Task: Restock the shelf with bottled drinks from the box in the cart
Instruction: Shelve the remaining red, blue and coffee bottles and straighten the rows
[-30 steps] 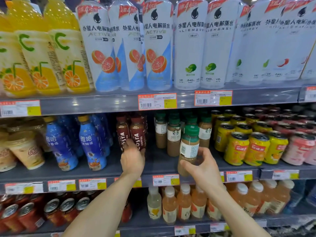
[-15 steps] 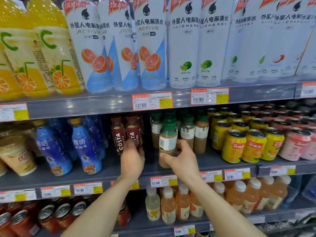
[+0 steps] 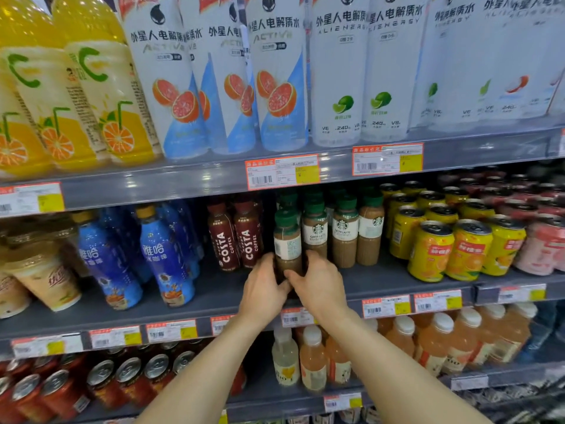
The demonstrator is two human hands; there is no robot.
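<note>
**Now both hands close round one latte bottle on the middle shelf**

Both hands meet at the lower half of a green-capped coffee bottle (image 3: 287,240), which stands upright at the front of the middle shelf (image 3: 214,296). The left hand (image 3: 264,290) has its grip curled round the bottle's left side. The right hand (image 3: 318,289) has its grip curled round the right side, thumb across the front. The hands hide the base, so whether it rests on the shelf board cannot be told.

At nine o'clock from the held bottle, just beside it, stand two brown Costa bottles (image 3: 235,237). Further out at nine o'clock are blue bottles (image 3: 165,258), leaning, and past them a lidded cup drink (image 3: 46,276). At three o'clock, close by, stands a row of matching latte bottles (image 3: 345,234), then yellow cans (image 3: 467,249) and pink cans (image 3: 544,246).

At twelve o'clock, on the shelf above, are tall white electrolyte bottles (image 3: 336,71). Orange juice bottles (image 3: 76,102) fill the ten o'clock corner. At six o'clock, on the shelf below, are pale peach bottles (image 3: 312,359) with white caps, and at eight o'clock red cans (image 3: 55,390). Price tags (image 3: 282,171) line the shelf edges.
</note>
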